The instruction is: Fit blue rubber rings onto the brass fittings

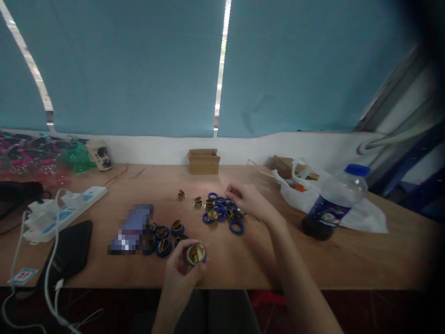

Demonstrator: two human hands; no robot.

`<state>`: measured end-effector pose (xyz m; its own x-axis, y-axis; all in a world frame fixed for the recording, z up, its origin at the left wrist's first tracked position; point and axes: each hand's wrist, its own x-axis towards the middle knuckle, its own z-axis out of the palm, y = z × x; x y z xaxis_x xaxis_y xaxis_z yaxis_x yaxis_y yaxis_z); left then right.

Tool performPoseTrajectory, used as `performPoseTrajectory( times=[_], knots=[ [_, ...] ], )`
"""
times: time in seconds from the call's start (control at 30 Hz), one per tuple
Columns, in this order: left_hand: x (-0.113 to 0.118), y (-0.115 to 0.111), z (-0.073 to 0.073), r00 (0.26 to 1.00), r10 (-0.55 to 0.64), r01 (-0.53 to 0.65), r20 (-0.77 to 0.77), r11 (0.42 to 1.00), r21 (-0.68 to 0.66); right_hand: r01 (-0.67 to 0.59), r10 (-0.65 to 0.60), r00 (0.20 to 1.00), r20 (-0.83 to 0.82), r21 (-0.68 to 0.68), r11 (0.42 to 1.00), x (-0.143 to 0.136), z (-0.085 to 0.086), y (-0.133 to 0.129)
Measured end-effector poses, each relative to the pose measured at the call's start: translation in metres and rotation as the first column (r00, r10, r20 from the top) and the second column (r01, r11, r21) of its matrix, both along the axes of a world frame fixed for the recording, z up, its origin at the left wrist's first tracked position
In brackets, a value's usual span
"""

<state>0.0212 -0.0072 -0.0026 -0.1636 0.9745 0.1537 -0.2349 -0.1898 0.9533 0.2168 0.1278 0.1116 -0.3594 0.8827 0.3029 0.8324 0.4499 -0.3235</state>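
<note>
My left hand (182, 266) is near the table's front edge, its thumb and fingers closed around a round gold-coloured metal piece (196, 254) with a dark blue rim. My right hand (246, 199) reaches over the right side of a pile of blue rings (237, 227), fingers curled together; whatever they pinch is hidden. Gold metal pieces (212, 215) lie among those rings, and a few stand behind and left of the pile, such as one gold piece (181, 195). Left of my left hand sits a group of gold pieces fitted with blue rings (164, 247).
A pixelated phone-like object (132, 229), a black flat case (71, 246) and a white power strip (66, 215) with cables lie left. A small cardboard box (204, 162) stands at the back. Right are a cola bottle (330, 206) and a white plastic bag (365, 215).
</note>
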Motion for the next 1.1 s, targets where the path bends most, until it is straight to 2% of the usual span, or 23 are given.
performPoseTrajectory(
  times=[0.1, 0.13, 0.23, 0.37, 0.43, 0.5, 0.67, 0.77, 0.9, 1.1],
  knots=[
    [-0.004, -0.01, 0.009, 0.993, -0.083, 0.078, 0.081, 0.995, 0.058, -0.076, 0.077, 0.987, -0.141, 0.013, 0.997, -0.01, -0.006, -0.055],
    [-0.005, -0.014, 0.012, 0.992, -0.093, 0.087, 0.091, 0.994, 0.071, -0.138, 0.127, 0.948, -0.293, -0.017, 0.99, -0.014, -0.012, -0.074],
    [-0.005, -0.024, 0.02, 0.979, -0.145, 0.133, 0.144, 0.987, 0.09, -0.204, 0.077, 0.764, -0.64, -0.127, 0.971, -0.026, -0.036, -0.123],
    [-0.002, -0.038, 0.028, 0.921, -0.309, 0.293, 0.236, 0.951, 0.101, -0.214, -0.041, 0.507, -0.861, -0.171, 0.962, -0.039, -0.061, -0.161],
    [-0.001, -0.044, 0.031, 0.893, -0.363, 0.346, 0.265, 0.932, 0.109, -0.251, -0.055, 0.429, -0.902, -0.178, 0.952, -0.045, -0.064, -0.17],
    [-0.001, -0.048, 0.033, 0.87, -0.41, 0.394, 0.276, 0.912, 0.112, -0.258, -0.061, 0.393, -0.917, -0.173, 0.951, -0.049, -0.063, -0.175],
    [-0.001, -0.052, 0.031, 0.764, -0.575, 0.559, 0.294, 0.817, 0.144, -0.094, -0.058, 0.408, -0.911, -0.106, 0.99, -0.052, -0.057, -0.181],
    [-0.001, -0.05, 0.027, 0.703, -0.61, 0.588, 0.366, 0.788, 0.185, -0.086, -0.044, 0.407, -0.912, -0.086, 0.993, -0.052, -0.056, -0.182],
    [-0.001, -0.047, 0.024, 0.685, -0.635, 0.619, 0.358, 0.766, 0.175, -0.167, -0.027, 0.353, -0.935, -0.092, 0.982, -0.054, -0.058, -0.183],
    [-0.002, -0.042, 0.022, 0.705, -0.622, 0.602, 0.34, 0.779, 0.176, -0.13, -0.102, 0.289, -0.952, -0.145, 0.981, -0.057, -0.062, -0.183]
  ],
)
